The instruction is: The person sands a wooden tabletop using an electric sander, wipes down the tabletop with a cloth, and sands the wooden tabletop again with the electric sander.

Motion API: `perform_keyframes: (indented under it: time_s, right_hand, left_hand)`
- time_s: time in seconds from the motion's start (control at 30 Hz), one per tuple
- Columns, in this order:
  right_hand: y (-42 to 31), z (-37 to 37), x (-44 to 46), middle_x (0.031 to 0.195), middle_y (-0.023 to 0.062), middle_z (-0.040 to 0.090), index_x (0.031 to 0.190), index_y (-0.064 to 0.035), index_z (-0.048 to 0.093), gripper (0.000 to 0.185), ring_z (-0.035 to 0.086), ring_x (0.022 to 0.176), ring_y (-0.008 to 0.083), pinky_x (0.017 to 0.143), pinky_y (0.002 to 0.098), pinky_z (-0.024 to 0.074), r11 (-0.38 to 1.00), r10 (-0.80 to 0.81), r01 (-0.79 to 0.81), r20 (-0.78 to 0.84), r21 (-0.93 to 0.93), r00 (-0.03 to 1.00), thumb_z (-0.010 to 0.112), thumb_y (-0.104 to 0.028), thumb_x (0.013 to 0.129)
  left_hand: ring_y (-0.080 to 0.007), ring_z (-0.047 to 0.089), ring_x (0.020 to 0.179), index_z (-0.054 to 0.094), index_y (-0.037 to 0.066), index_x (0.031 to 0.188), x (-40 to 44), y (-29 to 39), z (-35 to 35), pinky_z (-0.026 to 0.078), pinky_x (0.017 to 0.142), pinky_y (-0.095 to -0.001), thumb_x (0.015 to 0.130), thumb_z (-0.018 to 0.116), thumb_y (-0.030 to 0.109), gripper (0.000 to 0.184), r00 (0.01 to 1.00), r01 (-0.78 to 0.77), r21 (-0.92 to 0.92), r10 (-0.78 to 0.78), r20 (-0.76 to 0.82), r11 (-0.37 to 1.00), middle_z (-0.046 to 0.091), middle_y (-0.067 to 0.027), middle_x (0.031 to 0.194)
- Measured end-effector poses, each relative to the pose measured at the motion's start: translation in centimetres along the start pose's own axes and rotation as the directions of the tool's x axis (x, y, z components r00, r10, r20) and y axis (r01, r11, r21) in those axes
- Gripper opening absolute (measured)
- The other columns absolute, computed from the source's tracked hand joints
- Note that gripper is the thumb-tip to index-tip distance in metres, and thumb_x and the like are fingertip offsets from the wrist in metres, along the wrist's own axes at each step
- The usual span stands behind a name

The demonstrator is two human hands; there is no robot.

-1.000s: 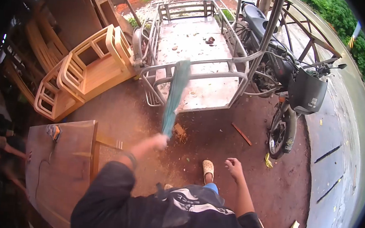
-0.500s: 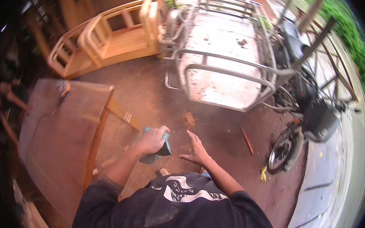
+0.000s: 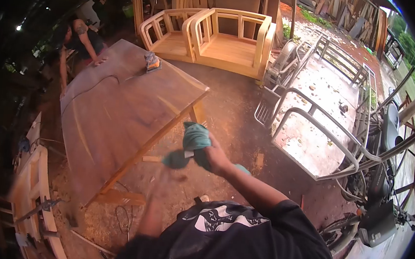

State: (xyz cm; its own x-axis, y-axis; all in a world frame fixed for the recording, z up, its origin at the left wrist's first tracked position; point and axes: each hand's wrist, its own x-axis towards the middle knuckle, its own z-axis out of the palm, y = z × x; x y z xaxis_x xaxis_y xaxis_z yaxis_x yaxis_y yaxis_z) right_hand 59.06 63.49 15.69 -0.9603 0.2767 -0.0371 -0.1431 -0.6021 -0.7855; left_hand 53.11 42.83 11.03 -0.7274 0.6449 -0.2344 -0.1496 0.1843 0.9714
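Note:
My right hand [image 3: 216, 156] grips a bunched teal cloth [image 3: 197, 138] in front of my chest, and parts of the cloth hang out below and to the left. Just below it, my left hand [image 3: 166, 177] is smeared by motion, so its fingers cannot be made out. Ahead and to the left of both hands lies a large brown wooden tabletop [image 3: 125, 105]. On its far part sits an orange and grey power sander [image 3: 152, 62], with a dark cord trailing across the wood.
Another person [image 3: 84, 40] leans over the tabletop's far left edge, one hand on it. A wooden bench frame [image 3: 234, 45] stands behind. To the right are a metal cargo cart [image 3: 312, 119] and a motorcycle [image 3: 375, 213]. Wooden frame pieces [image 3: 42, 189] stand at the lower left.
The teal cloth has passed from my left hand to my right, which was open before. My view has swung left, bringing the whole tabletop and the other person into sight.

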Motion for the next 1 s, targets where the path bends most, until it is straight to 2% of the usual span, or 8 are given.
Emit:
perform_keyframes:
  time_s: [0.17,0.33,0.47,0.67,0.77,0.83,0.9,1.0]
  right_hand:
    - [4.6,5.1,-1.5,0.126,0.0214,0.05,0.14,-0.0019,0.037,0.065,0.048,0.123,0.0309,0.107,0.0412,0.0362,0.848,0.067,-0.115,-0.11,-0.517,0.992,0.066,-0.025,0.087]
    - [-3.0,2.6,-6.2,0.128,0.0221,0.046,0.139,-0.0024,0.038,0.074,0.048,0.123,0.0366,0.107,0.0439,0.0383,0.511,-0.309,0.445,0.326,-0.736,0.894,0.075,-0.032,0.082]
    - [-7.0,-8.9,-12.6,0.127,0.0167,0.053,0.133,-0.0033,0.045,0.056,0.059,0.113,0.0275,0.094,0.0387,0.0498,0.651,-0.36,0.103,-0.186,-0.752,0.914,0.071,-0.021,0.088]
    - [-6.7,-20.9,-29.4,0.116,0.0151,0.063,0.126,-0.0002,0.052,0.042,0.061,0.109,0.0224,0.093,0.0367,0.0492,0.802,-0.346,-0.274,-0.787,-0.53,0.511,0.065,-0.021,0.092]
    - [-2.2,-22.5,-29.7,0.109,0.0128,0.065,0.121,-0.0005,0.056,0.04,0.061,0.104,0.0186,0.091,0.032,0.0491,0.883,-0.338,-0.109,-0.779,-0.457,0.528,0.068,-0.023,0.091]
    - [0.8,-20.9,-29.5,0.109,0.0119,0.066,0.12,-0.0008,0.058,0.038,0.062,0.103,0.0179,0.091,0.0315,0.049,0.955,-0.216,-0.038,-0.781,-0.293,0.586,0.068,-0.022,0.091]
    - [2.9,-18.4,-32.1,0.111,0.0119,0.066,0.121,-0.001,0.058,0.036,0.062,0.101,0.0173,0.091,0.0317,0.049,0.903,-0.241,-0.136,-0.743,-0.407,0.624,0.067,-0.02,0.092]
    - [7.4,-17.8,-38.5,0.112,0.012,0.066,0.123,-0.0017,0.056,0.036,0.064,0.097,0.0166,0.088,0.0319,0.0495,0.964,-0.255,0.059,-0.847,-0.258,0.466,0.066,-0.019,0.093]
  left_hand:
    - [-0.0253,0.049,0.126,0.038,0.006,0.141,-1.9,-4.6,7.9,0.046,0.1,-0.0427,0.094,0.06,0.034,0.06,0.872,-0.437,-0.174,0.368,-0.324,0.882,0.046,-0.0099,0.14]
    - [-0.0273,0.061,0.107,0.052,0.004,0.127,-1.8,4.0,-0.1,0.05,0.095,-0.043,0.09,0.055,0.028,0.044,0.89,-0.276,-0.776,-0.155,-0.43,0.567,0.061,-0.0119,0.116]
    - [-0.0274,0.063,0.084,0.059,0.006,0.083,-2.9,15.1,-14.3,0.054,0.083,-0.0461,0.083,0.053,0.022,0.017,0.613,-0.651,-0.304,0.246,-0.751,0.695,0.062,-0.0113,0.084]
    - [-0.0261,0.063,0.079,0.061,0.004,0.089,5.9,43.5,-4.2,0.053,0.074,-0.0423,0.089,0.055,0.026,0.023,-0.168,-0.67,0.74,0.958,-0.234,0.064,0.061,-0.0085,0.08]
    - [-0.0247,0.063,0.077,0.062,0.004,0.09,18.3,38.3,16.6,0.053,0.071,-0.0404,0.089,0.056,0.027,0.023,0.181,-0.659,0.747,0.946,0.269,-0.086,0.061,-0.0068,0.078]
    - [-0.0237,0.063,0.077,0.062,0.005,0.09,24.9,18.7,29.4,0.052,0.069,-0.0392,0.09,0.056,0.027,0.023,0.674,-0.668,0.731,0.306,0.673,-0.139,0.061,-0.0057,0.077]
    - [-0.0228,0.063,0.076,0.063,0.005,0.091,23.4,-4.6,29.0,0.052,0.067,-0.0379,0.09,0.057,0.027,0.023,0.675,-0.728,0.652,-0.381,0.632,-0.21,0.061,-0.0046,0.076]
    - [-0.0214,0.064,0.075,0.064,0.005,0.092,19.4,-16.8,22.2,0.051,0.063,-0.036,0.091,0.058,0.028,0.023,0.662,-0.748,0.601,-0.379,0.647,-0.281,0.061,-0.003,0.074]
